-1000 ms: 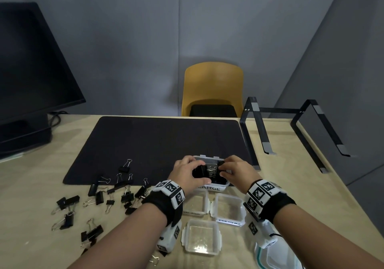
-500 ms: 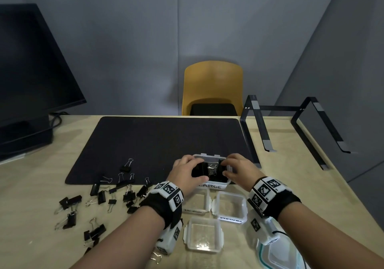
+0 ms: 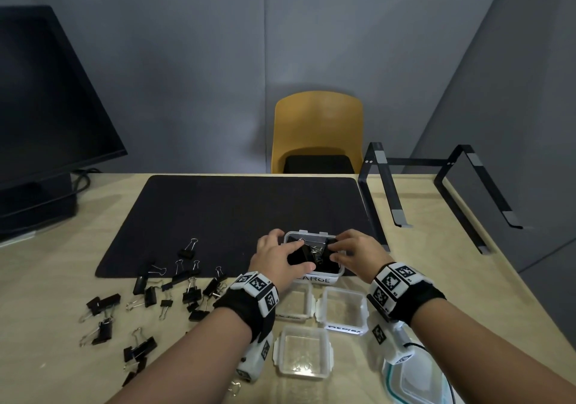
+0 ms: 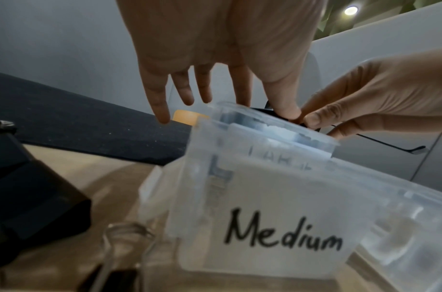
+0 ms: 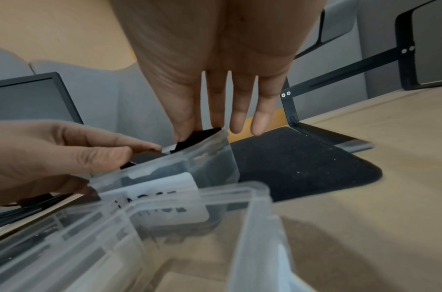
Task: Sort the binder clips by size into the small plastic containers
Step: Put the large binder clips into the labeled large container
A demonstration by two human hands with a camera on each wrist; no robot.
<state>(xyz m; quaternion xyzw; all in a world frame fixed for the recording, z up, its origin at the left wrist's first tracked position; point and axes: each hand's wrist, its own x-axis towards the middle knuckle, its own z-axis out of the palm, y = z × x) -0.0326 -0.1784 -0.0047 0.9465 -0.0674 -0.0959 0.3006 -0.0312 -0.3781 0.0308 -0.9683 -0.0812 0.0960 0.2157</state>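
On the wooden desk, both hands pinch large clips inside the LARGE container.

A small clear plastic container labelled LARGE stands at the near edge of the black mat, holding large black binder clips with silver wire handles. Three more clear square containers sit open and upright just in front of it on the desk; one reads Medium. Loose black binder clips of mixed sizes lie scattered to the left.
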